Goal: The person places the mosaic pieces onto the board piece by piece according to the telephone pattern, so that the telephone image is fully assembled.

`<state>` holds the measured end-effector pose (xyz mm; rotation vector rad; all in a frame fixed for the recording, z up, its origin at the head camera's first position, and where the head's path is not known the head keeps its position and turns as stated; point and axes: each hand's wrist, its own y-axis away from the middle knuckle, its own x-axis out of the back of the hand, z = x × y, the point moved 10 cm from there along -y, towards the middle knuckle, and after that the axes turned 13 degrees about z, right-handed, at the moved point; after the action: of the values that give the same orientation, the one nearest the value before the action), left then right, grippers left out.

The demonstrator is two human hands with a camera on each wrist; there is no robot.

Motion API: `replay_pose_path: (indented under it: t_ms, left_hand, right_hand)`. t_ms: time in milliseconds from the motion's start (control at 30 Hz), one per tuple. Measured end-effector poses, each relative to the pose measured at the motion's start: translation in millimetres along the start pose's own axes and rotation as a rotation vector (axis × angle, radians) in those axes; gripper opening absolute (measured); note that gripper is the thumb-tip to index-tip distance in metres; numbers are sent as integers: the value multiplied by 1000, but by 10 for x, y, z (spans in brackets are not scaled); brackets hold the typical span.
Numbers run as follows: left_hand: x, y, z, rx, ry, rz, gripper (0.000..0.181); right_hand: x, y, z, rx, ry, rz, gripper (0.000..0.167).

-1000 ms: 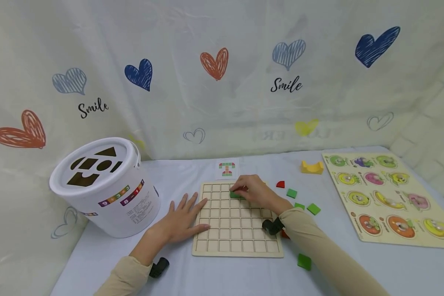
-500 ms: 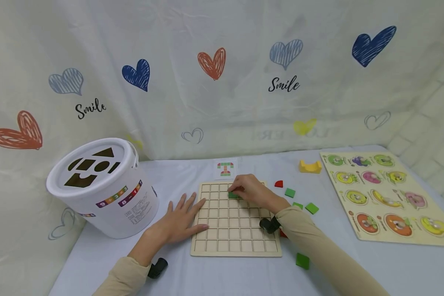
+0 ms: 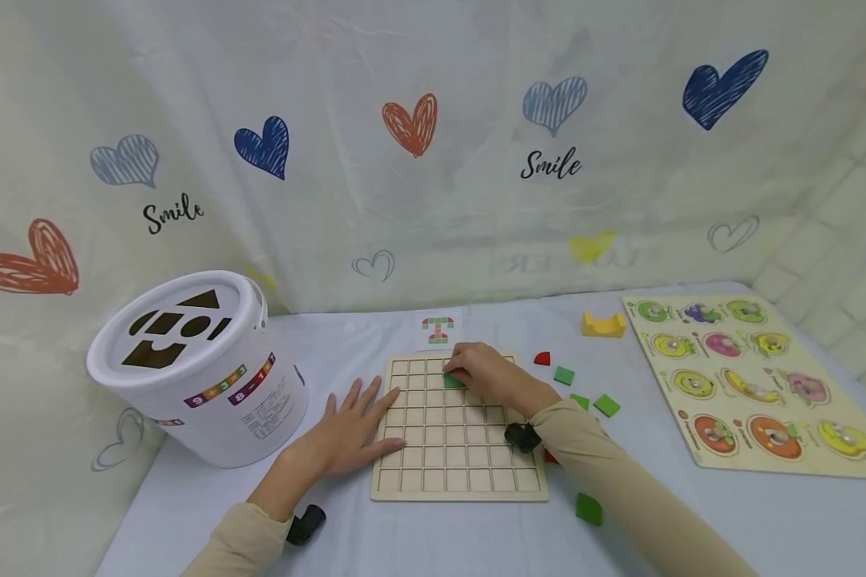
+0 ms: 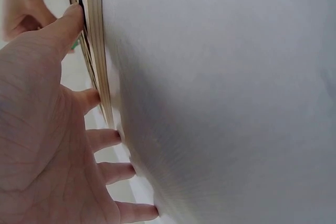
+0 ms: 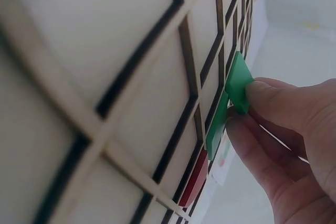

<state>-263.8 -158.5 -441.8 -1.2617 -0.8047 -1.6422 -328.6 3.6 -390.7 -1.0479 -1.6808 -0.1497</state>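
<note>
My right hand (image 3: 487,373) pinches a green square tile (image 5: 239,83) between thumb and fingers, over the far rows of the wooden grid board (image 3: 443,457). That tile stands tilted against the grid in the right wrist view. Beside it, a second green tile (image 5: 216,126) and a red piece (image 5: 195,179) sit in grid cells; the hand hides these two in the head view. My left hand (image 3: 350,433) lies with fingers spread at the board's left edge. Its thumb (image 4: 71,22) and index finger touch the board, while the other fingers rest on the cloth.
Right of the board lie several loose green tiles (image 3: 607,405) and a red quarter-round piece (image 3: 542,358). A pattern card (image 3: 438,329) is behind the board. A white bucket (image 3: 260,405) with a shape-hole lid stands left; a yellow block (image 3: 603,324) and fruit puzzle board (image 3: 700,429) are at right.
The head view has shifted slightly, so the scene sits a little further left. Both hands keep nearly the same places on the board, and the right hand still pinches the green tile.
</note>
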Motion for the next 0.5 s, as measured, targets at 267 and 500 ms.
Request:
replay_pose_path:
  t_ms: [267, 500]
  left_hand:
    - [21, 8, 6, 4, -8, -1, 84]
    - [37, 5, 38, -4, -12, 5, 83]
  right_hand:
    - [12, -12, -80, 48, 21, 14, 12]
    - [10, -16, -92, 64, 1, 10, 9]
